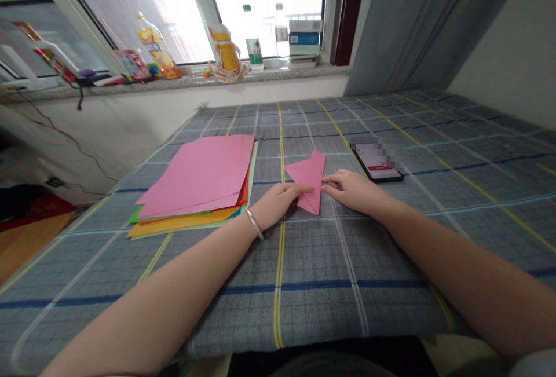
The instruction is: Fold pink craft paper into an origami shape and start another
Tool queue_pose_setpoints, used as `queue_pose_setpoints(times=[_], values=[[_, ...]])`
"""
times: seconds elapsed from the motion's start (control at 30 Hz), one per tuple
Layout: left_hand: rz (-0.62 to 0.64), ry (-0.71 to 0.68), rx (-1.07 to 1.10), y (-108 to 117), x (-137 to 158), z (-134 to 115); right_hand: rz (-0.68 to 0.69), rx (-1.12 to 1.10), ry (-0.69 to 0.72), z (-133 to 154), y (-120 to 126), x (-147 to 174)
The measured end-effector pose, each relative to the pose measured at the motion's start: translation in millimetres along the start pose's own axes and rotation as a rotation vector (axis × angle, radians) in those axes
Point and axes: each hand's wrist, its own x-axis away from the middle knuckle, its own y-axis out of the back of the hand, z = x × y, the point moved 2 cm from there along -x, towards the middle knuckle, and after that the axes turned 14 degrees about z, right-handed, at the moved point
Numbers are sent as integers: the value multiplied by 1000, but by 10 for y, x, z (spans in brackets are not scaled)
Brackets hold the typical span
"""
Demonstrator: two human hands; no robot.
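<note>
A piece of folded pink paper [310,177] lies on the checked cloth in front of me, with a pointed flap to the left and a straight right edge. My left hand [280,198], wearing a silver bangle [255,224], rests on its lower left part with fingers stretched across it. My right hand [347,189] is at the straight edge, thumb and forefinger slightly apart, their tips touching or nearly touching the paper. Left of my hands is a stack of coloured paper sheets [200,174], pink on top, with green, orange and other colours showing beneath.
A phone [377,163] with its screen lit lies beyond my right hand. The checked cloth [313,307] covers the whole surface. On the windowsill [182,79] at the back stand bottles, a yellow flask [226,52] and stacked boxes [304,38]. A grey curtain [399,24] hangs at the right.
</note>
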Motion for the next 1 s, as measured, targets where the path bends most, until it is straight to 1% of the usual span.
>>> queue_pose_setpoints(times=[0.07,0.13,0.23,0.33,0.5,0.67,0.77,0.83,0.9,1.0], values=[[60,-25,-32,-29,2,-11,10,-79,-8,11,-20,-24],[85,-75,-95,-66,-7,-11,14,-216,-30,-10,-39,-49],[58,-158,-189,-115,-21,-1,43,-412,-58,-55,-73,-82],[26,-201,-327,-156,-19,2,92,-521,-60,-75,-106,-98],[-35,-218,-558,-212,-6,-40,148,-637,53,-78,-133,-85],[-156,-131,-741,-201,37,-95,163,-659,111,-89,-131,-90],[-189,-117,-811,-197,91,-126,186,-642,140,-80,-130,-105],[-193,-151,-807,-210,124,-151,189,-619,144,-71,-131,-111],[-204,-218,-816,-228,148,-184,176,-585,139,-61,-136,-112],[-240,-312,-926,-238,145,-220,147,-505,143,-42,-148,-105]])
